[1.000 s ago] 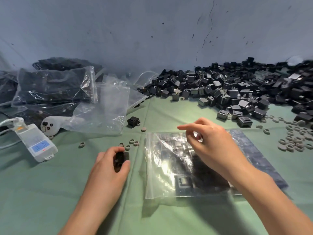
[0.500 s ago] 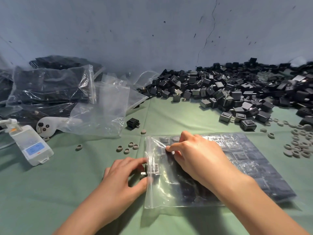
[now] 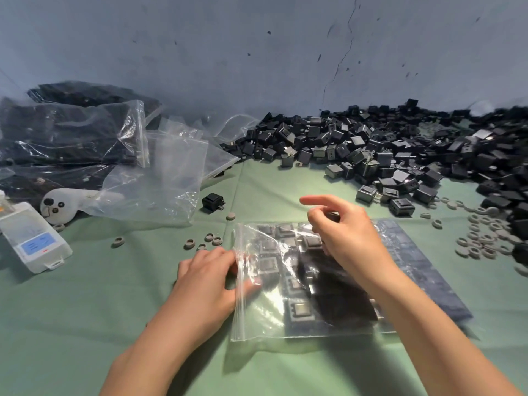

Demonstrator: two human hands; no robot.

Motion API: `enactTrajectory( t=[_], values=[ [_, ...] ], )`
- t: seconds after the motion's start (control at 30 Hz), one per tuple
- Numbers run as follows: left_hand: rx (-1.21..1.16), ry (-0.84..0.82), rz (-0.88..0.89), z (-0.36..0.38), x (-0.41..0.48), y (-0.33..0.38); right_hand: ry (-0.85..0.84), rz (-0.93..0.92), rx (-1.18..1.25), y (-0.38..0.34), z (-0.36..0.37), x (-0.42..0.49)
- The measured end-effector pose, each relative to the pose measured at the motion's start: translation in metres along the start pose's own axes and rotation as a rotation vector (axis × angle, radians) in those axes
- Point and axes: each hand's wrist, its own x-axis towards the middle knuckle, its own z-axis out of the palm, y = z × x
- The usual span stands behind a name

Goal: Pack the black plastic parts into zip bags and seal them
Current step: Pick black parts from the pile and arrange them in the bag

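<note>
Left hand (image 3: 208,275): pinches bag (image 3: 257,318) mouth
Right hand (image 3: 343,235): over bag, grip unclear
Bag: mouth faces left, nearer left hand, lower middle

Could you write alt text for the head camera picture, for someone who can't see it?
A person's left hand holds the mouth of a zip bag part-filled with black parts, right hand above it. A pile of parts lies behind on green cloth.
</note>
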Motion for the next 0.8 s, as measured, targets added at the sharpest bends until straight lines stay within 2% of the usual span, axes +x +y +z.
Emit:
enactTrajectory(
  t=[0.17, 0.3, 0.37, 0.43, 0.5, 0.53, 0.6, 0.7, 0.8],
  values=[
    [0.115, 0.053, -0.042, 0.006, 0.003, 0.006, 0.068, 0.180, 0.469, -0.007, -0.019, -0.001],
    [0.063, -0.008, -0.065, 0.004, -0.002, 0.009, 0.074, 0.261, 0.690, -0.008, -0.024, -0.007],
    [0.051, 0.051, -0.084, -0.003, -0.008, 0.010, 0.043, 0.252, 0.716, -0.010, -0.023, -0.012],
    [0.019, 0.232, -0.102, -0.010, -0.015, 0.013, -0.004, 0.225, 0.726, -0.013, -0.021, -0.017],
    [-0.153, 0.443, -0.057, -0.017, -0.025, 0.025, -0.068, 0.191, 0.720, -0.019, -0.015, -0.021],
    [-0.271, 0.497, -0.025, -0.020, -0.030, 0.035, -0.107, 0.168, 0.709, -0.022, -0.012, -0.023],
    [-0.468, 0.457, 0.023, -0.020, -0.039, 0.054, -0.183, 0.120, 0.657, -0.028, -0.005, -0.029],
    [-0.637, 0.307, 0.021, -0.015, -0.046, 0.068, -0.276, 0.028, 0.544, -0.032, 0.010, -0.042],
    [-0.803, 0.215, -0.024, -0.012, -0.049, 0.070, -0.273, -0.056, 0.411, -0.030, 0.022, -0.054]
  ],
)
